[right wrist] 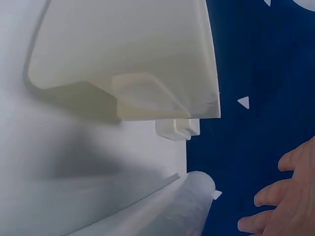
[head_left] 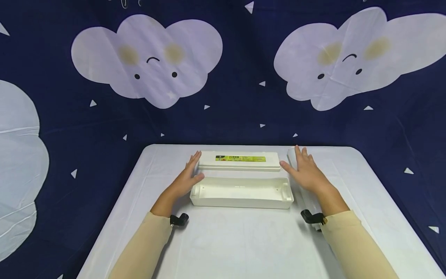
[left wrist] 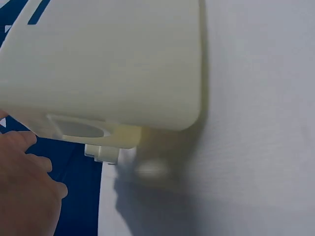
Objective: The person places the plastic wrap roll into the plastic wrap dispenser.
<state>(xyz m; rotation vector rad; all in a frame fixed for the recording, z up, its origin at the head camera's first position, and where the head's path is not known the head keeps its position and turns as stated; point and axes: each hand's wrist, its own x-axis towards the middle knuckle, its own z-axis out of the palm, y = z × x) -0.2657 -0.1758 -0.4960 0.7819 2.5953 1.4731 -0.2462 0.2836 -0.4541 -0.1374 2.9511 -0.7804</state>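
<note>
A long, open white plastic box (head_left: 240,202) lies crosswise on the table. Behind it rests a white lid (head_left: 240,166) with a yellow-green label (head_left: 240,158). My left hand (head_left: 184,181) is at the left ends of both, fingers extended and thumb near the box's rear corner. On the right, my right hand (head_left: 308,174) spreads its fingers over the far part of a pale, film-like roll (head_left: 309,200), its thumb pointing toward the lid's right end. The right wrist view shows the roll's rounded end (right wrist: 197,189) beside the box (right wrist: 123,44). Neither hand grips anything.
A white cloth covers the table (head_left: 244,240), whose far edge lies just behind the lid. Dark blue fabric (head_left: 240,120) with cloud faces and small white triangles hangs behind it. Each wrist wears a black camera mount (head_left: 179,220).
</note>
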